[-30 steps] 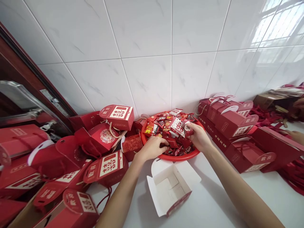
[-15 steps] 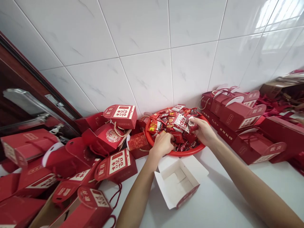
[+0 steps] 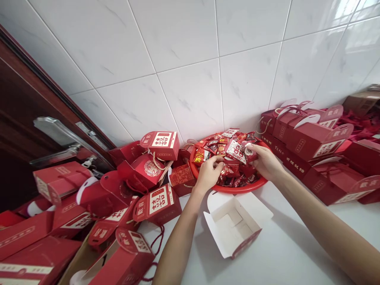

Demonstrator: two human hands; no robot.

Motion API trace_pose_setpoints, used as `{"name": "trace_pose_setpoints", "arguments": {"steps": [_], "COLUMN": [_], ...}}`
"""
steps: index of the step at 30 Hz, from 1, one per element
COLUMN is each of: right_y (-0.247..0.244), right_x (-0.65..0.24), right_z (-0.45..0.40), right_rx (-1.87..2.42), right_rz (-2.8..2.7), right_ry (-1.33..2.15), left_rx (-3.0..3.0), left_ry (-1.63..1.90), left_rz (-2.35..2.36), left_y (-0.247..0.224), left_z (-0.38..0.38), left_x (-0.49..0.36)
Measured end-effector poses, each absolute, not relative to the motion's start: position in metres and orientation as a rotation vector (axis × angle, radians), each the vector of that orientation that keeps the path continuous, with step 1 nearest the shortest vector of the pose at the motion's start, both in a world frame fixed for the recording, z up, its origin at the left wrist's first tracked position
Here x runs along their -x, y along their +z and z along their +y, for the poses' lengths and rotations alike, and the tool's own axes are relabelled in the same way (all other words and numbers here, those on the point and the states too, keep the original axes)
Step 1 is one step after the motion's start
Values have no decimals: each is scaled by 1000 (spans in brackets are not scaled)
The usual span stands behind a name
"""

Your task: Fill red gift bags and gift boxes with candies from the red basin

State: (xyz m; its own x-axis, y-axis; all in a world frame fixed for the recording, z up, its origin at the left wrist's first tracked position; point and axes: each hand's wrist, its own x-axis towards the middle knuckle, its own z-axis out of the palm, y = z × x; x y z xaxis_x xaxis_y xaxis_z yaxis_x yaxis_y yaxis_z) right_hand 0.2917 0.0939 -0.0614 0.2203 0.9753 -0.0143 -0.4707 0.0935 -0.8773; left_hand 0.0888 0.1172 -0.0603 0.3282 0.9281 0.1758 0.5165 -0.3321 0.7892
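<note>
A red plastic basin (image 3: 237, 190) full of wrapped sweets (image 3: 221, 149) stands against the wall. My left hand (image 3: 209, 174) is over its front left part, thumb and forefinger drawn together beside a red and gold packet (image 3: 230, 170); what they pinch, if anything, is hidden. On the basin's right side my right hand (image 3: 267, 161) closes on a small red and white candy packet (image 3: 251, 152). A larger red and white patterned packet (image 3: 236, 151) lies on the heap between both hands. In front of the basin sits an open gift box (image 3: 234, 221), white inside, its flaps folded out and nothing in it.
Red gift boxes (image 3: 160, 204) with cord handles crowd the left side, some stacked. More red boxes (image 3: 319, 138) are piled at the right. A dark door with a metal handle (image 3: 56, 130) is at far left. White tiles (image 3: 190, 91) cover the wall behind.
The view has shifted, so the scene appears farther right. My left hand has risen slightly out of the sweets, its fingertips now showing. My right hand still holds its packet near the basin's right side.
</note>
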Motion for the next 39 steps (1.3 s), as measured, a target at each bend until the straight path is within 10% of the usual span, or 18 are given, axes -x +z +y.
{"name": "trace_pose_setpoints", "arguments": {"steps": [17, 39], "right_y": [-55, -55], "right_x": [-288, -287], "right_z": [91, 91], "right_rx": [911, 939], "right_rz": [-694, -716], "right_ry": [1187, 1192], "left_rx": [-2133, -2379], "left_ry": [1258, 357], "left_rz": [1334, 1445], "left_y": [-57, -34], "left_z": [126, 111], "left_x": [-78, -61]}}
